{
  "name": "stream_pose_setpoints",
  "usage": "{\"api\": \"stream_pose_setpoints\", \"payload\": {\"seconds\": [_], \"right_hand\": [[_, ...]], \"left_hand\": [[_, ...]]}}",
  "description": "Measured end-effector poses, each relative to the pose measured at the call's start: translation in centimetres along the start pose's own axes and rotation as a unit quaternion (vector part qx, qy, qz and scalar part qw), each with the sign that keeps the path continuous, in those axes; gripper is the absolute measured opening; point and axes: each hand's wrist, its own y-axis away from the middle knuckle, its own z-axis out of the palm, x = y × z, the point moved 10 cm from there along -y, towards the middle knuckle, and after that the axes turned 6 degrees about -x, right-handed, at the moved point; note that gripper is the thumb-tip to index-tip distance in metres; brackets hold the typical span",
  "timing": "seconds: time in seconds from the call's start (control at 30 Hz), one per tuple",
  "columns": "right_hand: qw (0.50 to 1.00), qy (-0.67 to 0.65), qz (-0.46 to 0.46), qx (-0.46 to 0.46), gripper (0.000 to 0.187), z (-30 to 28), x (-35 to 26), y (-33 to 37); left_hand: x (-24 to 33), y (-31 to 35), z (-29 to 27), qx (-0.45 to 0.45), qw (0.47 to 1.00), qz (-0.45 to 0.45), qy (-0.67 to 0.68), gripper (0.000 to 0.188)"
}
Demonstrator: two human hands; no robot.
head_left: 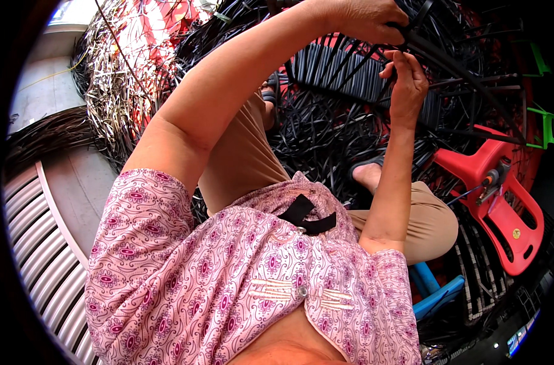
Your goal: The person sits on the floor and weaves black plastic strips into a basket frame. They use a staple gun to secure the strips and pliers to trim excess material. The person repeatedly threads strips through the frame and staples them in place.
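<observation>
At the top, my left hand (pixel 369 19) has its fingers curled against a dark frame bar, closed on a black strip (pixel 420 13). Just below it, my right hand (pixel 409 85) is raised with fingers bent together; whatever they pinch is too small to make out. Both hands are at a black metal frame (pixel 471 82) that slants down to the right. Beside them lies a partly woven panel of black strips (pixel 341 72), with more strips stretched loosely across it.
Heaps of loose black strips (pixel 313 131) cover the red floor around my sandalled feet. To the right are a red plastic stool (pixel 480 164) on its side with a screwdriver-like tool (pixel 491 177), a blue stool leg (pixel 438 296) and green plastic pieces (pixel 552 128). A slatted metal bench (pixel 42 243) stands left.
</observation>
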Motion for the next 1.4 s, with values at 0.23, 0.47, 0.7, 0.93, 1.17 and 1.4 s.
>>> {"api": "stream_pose_setpoints", "payload": {"seconds": [0.23,0.47,0.7,0.93,1.17,1.4], "right_hand": [[0.999,0.042,0.014,0.018,0.022,-0.3,-0.2,0.0],[0.999,0.027,-0.001,0.028,0.021,-0.5,0.0,-0.4],[1.0,-0.009,0.011,0.026,0.019,-0.2,0.3,-0.6],[1.0,-0.006,0.003,0.026,0.018,-0.4,0.5,-0.6],[0.999,-0.007,-0.024,0.032,0.02,-0.5,0.7,-0.7],[1.0,0.023,-0.002,0.006,0.023,-0.2,0.7,-0.6]], "left_hand": [[0.7,0.2,-0.4,0.027,0.997,-0.035,-0.065,0.026],[1.2,0.1,-0.4,0.061,0.99,-0.036,-0.119,0.025],[1.3,-0.2,-0.3,0.048,0.989,-0.056,-0.131,0.024],[1.5,-0.1,-0.2,0.072,0.987,-0.045,-0.136,0.024],[1.7,-0.1,0.1,0.08,0.984,-0.042,-0.155,0.023],[1.5,0.2,0.0,0.079,0.985,-0.055,-0.143,0.022]]}}
